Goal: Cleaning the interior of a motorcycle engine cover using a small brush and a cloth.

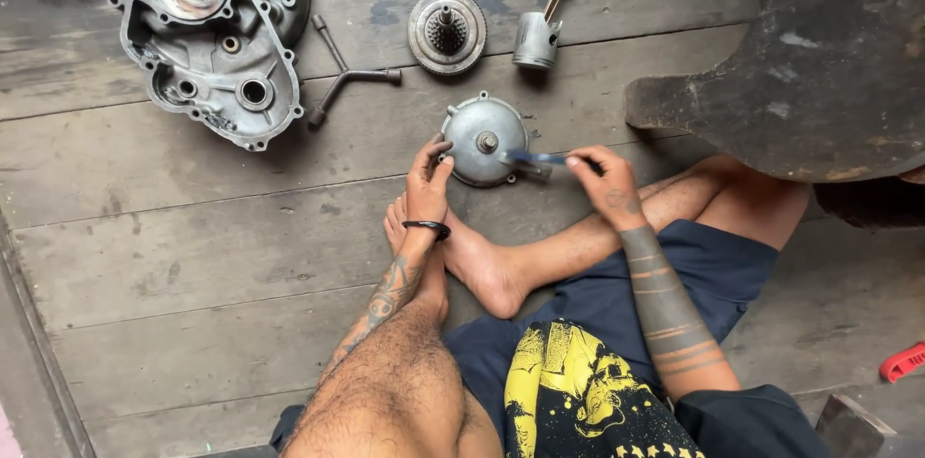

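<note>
I sit cross-legged on a wooden plank floor. A round grey metal engine cover lies in front of my feet. My left hand rests its fingers on the cover's left rim. In my right hand is a blue-handled tool. Its tip points at the cover's central shaft.
A large grey crankcase half lies at the far left, a Y-shaped socket wrench beside it. A toothed clutch disc and a piston with connecting rod lie beyond the cover. A dark curved body panel looms at right; a red object lies low right.
</note>
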